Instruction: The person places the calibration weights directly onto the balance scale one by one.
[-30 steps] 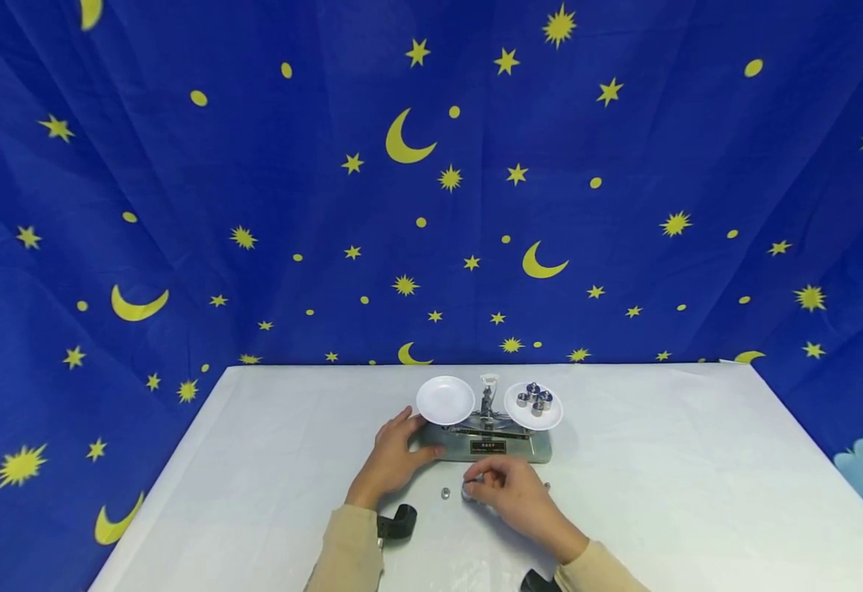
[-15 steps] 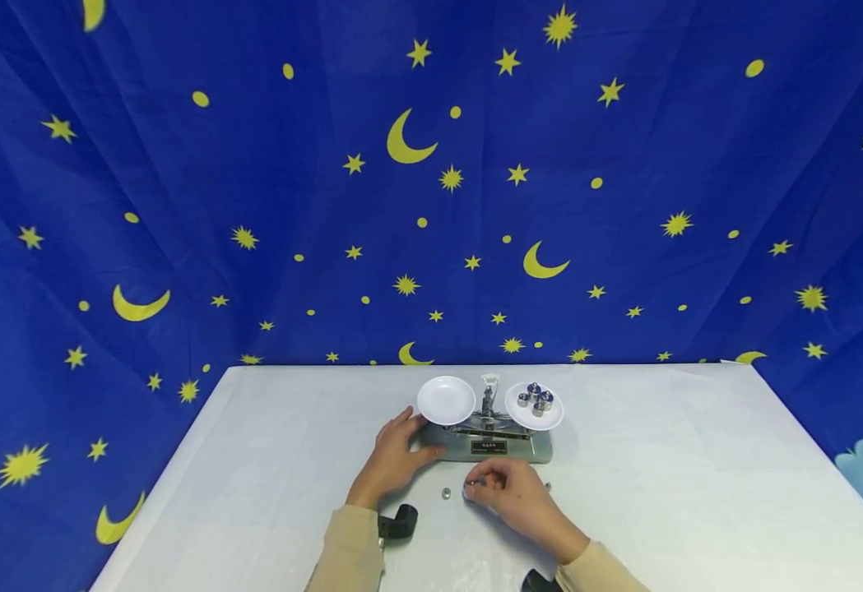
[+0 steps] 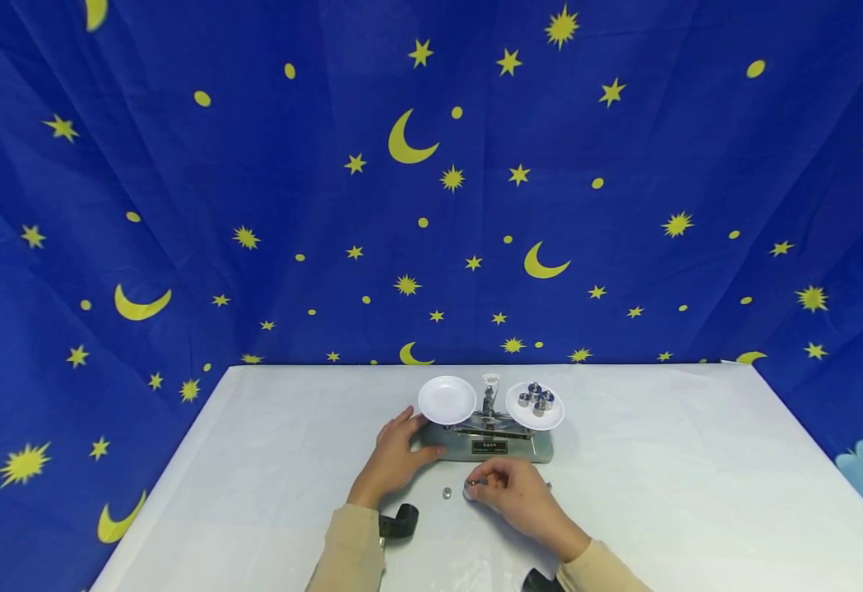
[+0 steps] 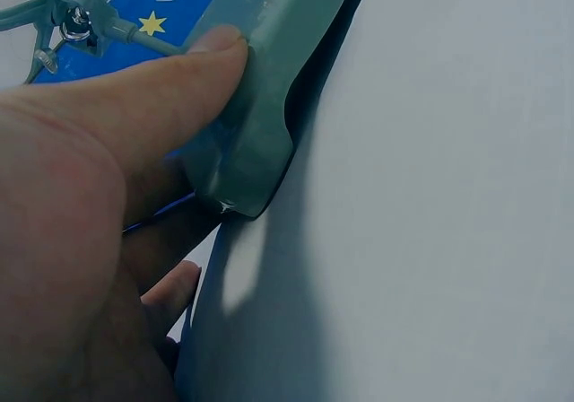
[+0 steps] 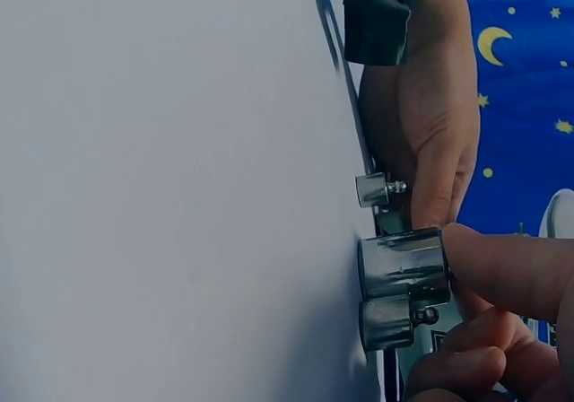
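A balance scale [image 3: 490, 448] with two white pans stands on the table, its grey-green base facing me. At its left end my left hand [image 3: 392, 456] grips the base; in the left wrist view the thumb [image 4: 202, 70] lies on top and other fingers reach behind the edge. My right hand [image 3: 520, 500] is in front of the base, pinching a large metal weight [image 5: 404, 267] at its top. The weight's knob is hidden by the fingers in the right wrist view. A smaller weight [image 5: 386, 321] is close by, and another small weight [image 3: 447, 493] stands left of the right hand.
Several metal weights [image 3: 536, 399] sit on the right pan [image 3: 555, 411], while the left pan [image 3: 447, 400] holds nothing. Right of the right hand a small metal piece [image 3: 549, 485] is partly visible. A blue cloth [image 3: 475, 205] with stars and moons hangs behind the white table [image 3: 698, 493].
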Demonstrator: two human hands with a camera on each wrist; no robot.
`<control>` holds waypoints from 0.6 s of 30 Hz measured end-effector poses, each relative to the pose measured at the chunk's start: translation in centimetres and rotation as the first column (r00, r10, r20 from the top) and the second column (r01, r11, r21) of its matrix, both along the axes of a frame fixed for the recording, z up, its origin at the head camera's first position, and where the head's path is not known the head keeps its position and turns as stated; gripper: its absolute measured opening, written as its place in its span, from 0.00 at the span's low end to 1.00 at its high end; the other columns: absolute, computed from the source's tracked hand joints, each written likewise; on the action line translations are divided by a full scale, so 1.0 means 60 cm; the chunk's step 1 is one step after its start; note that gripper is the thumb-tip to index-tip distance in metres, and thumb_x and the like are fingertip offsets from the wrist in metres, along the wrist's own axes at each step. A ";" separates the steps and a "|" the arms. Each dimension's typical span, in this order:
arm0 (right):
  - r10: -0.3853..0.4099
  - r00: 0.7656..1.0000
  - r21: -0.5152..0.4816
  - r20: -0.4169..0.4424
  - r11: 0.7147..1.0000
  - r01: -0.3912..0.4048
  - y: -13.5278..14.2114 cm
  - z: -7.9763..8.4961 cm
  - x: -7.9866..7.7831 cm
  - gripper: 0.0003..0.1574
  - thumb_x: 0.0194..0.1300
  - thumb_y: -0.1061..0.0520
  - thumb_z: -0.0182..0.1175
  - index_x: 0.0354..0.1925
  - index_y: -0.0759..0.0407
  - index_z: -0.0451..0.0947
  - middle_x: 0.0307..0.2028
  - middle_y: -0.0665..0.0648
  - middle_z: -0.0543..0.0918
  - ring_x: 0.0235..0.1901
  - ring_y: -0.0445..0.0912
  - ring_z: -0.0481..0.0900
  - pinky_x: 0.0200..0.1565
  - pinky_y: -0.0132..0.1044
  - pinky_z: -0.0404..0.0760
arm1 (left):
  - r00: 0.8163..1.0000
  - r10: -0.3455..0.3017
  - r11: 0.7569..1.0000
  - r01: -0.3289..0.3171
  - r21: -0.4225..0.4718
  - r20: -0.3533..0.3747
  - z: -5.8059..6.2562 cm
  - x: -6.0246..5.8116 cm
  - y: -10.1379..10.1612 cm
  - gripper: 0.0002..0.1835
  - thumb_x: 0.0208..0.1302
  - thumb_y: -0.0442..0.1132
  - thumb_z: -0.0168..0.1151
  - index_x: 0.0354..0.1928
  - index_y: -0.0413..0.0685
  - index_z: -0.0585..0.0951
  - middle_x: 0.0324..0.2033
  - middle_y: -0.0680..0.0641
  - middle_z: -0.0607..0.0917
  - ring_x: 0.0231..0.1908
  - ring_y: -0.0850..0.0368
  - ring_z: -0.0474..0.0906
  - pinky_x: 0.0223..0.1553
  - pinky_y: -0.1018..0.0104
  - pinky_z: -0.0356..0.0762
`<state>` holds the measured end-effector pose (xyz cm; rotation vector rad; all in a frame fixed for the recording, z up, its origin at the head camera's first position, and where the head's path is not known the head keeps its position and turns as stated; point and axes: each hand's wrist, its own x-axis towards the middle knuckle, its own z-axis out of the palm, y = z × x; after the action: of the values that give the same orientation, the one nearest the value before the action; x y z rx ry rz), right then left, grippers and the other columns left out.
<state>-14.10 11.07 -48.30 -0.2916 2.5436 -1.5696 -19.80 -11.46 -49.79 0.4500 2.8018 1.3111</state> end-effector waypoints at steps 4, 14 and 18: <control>-0.009 1.000 0.000 -0.020 1.000 0.009 0.000 -0.003 0.000 0.06 0.55 0.58 0.74 0.34 0.55 0.87 0.20 0.46 0.73 0.20 0.36 0.67 0.23 0.26 0.65 | 1.000 0.001 1.000 -0.001 -0.002 0.003 0.000 0.001 0.000 0.34 0.60 0.50 0.72 0.66 0.42 0.76 0.67 0.38 0.75 0.72 0.35 0.58 0.70 0.31 0.52; -0.028 0.998 -0.003 -0.049 1.000 0.028 -0.001 0.001 0.003 0.06 0.55 0.59 0.74 0.33 0.54 0.87 0.19 0.46 0.73 0.19 0.36 0.67 0.21 0.27 0.66 | 1.000 0.005 1.000 -0.005 0.000 0.005 0.000 -0.001 0.001 0.35 0.60 0.51 0.72 0.66 0.41 0.76 0.67 0.38 0.74 0.73 0.35 0.58 0.70 0.31 0.52; -0.025 0.998 -0.014 -0.053 1.000 0.024 -0.002 0.006 0.006 0.06 0.55 0.59 0.74 0.33 0.55 0.87 0.19 0.47 0.72 0.18 0.36 0.67 0.20 0.27 0.66 | 1.000 0.007 1.000 -0.007 -0.002 0.009 0.002 0.000 0.002 0.35 0.60 0.51 0.72 0.66 0.41 0.76 0.67 0.38 0.75 0.73 0.35 0.58 0.70 0.31 0.52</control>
<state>-13.76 10.94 -47.95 -0.3089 2.5865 -1.6092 -19.83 -11.37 -49.69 0.4329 2.7998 1.3082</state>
